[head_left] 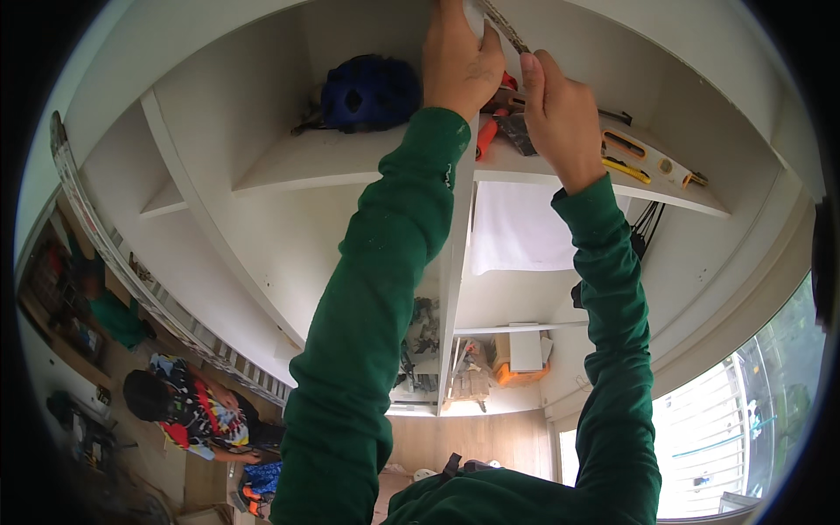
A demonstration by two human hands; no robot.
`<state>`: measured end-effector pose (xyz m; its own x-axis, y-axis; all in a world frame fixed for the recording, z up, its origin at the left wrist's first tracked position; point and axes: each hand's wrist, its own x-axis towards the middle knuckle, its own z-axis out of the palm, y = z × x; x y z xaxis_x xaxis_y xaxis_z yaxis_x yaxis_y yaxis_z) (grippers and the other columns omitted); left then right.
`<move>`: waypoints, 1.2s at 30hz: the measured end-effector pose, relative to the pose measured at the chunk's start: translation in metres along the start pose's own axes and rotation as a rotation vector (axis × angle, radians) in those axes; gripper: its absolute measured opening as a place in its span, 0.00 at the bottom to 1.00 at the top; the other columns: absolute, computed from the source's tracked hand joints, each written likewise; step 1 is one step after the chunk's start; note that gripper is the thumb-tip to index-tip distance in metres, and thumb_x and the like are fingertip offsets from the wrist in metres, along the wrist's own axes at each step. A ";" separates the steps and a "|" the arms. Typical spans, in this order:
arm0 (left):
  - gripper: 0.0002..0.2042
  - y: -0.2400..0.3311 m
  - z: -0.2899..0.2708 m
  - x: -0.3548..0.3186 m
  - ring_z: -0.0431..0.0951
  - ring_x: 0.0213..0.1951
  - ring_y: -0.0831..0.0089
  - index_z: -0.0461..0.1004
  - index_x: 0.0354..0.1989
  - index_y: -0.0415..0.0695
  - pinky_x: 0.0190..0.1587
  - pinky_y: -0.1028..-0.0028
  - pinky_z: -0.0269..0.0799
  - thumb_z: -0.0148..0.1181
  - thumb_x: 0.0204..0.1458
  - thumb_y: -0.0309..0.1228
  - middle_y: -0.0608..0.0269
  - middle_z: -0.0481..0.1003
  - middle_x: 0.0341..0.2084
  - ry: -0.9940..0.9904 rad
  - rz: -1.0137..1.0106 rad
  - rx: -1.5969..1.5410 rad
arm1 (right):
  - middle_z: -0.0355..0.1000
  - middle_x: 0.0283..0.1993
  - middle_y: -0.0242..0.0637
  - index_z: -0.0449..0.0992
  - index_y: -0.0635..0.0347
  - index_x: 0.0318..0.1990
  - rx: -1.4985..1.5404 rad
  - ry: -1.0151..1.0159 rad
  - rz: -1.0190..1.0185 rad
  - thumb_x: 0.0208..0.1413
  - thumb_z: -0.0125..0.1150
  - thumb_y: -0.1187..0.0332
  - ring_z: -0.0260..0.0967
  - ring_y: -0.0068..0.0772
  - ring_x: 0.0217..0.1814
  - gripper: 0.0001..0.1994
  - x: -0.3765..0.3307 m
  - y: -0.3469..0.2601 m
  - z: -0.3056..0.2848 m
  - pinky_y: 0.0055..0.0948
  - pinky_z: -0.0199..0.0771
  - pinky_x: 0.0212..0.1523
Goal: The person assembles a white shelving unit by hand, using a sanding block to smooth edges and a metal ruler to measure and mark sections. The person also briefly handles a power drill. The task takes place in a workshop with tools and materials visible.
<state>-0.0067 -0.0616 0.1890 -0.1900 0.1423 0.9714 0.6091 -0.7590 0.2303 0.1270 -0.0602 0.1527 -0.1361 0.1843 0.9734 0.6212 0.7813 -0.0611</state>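
Note:
My right hand [560, 109] is raised to the cabinet top, its fingers and thumb closed on the end of a thin, paint-speckled tool [506, 26]. This narrow tool slants up and left, out of the picture; its kind I cannot make out. Close beside it, my left hand [465, 66] reaches to the upper edge, where most of its fingers are cut off. Behind my right hand, red-and-dark tools [486, 136] lie on the upper shelf [542, 166]. A level [647, 156] and a yellow utility knife [626, 170] rest to their right.
A blue helmet [369, 94] sits on the shelf left of my hands. White cloth [525, 227] hangs below, above boxes and an orange case [523, 374]. A ladder [166, 302] leans at the left, near a person in a colourful shirt [206, 407] and another in green [118, 317].

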 end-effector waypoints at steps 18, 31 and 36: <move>0.29 -0.007 -0.004 -0.006 0.71 0.56 0.41 0.55 0.67 0.30 0.60 0.58 0.64 0.54 0.61 0.32 0.31 0.69 0.53 0.015 0.074 -0.024 | 0.72 0.23 0.57 0.69 0.60 0.37 0.065 -0.042 -0.035 0.69 0.45 0.56 0.72 0.64 0.25 0.16 0.023 -0.011 0.006 0.55 0.71 0.25; 0.26 -0.004 -0.013 -0.006 0.73 0.53 0.44 0.58 0.63 0.33 0.56 0.57 0.67 0.55 0.58 0.29 0.35 0.70 0.51 -0.097 0.151 -0.159 | 0.68 0.19 0.43 0.72 0.58 0.38 0.052 0.186 -0.249 0.70 0.47 0.56 0.69 0.52 0.23 0.15 0.001 -0.020 -0.012 0.42 0.68 0.25; 0.24 -0.002 -0.008 -0.003 0.73 0.52 0.40 0.60 0.61 0.35 0.53 0.55 0.68 0.56 0.57 0.26 0.35 0.72 0.50 -0.096 -0.042 -0.108 | 0.69 0.18 0.44 0.70 0.57 0.41 0.067 0.040 -0.142 0.70 0.48 0.58 0.70 0.51 0.22 0.13 -0.002 -0.008 -0.005 0.41 0.67 0.24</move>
<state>-0.0137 -0.0655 0.1852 -0.1354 0.2314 0.9634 0.5148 -0.8144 0.2679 0.1264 -0.0701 0.1529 -0.1870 0.0463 0.9813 0.5446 0.8362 0.0643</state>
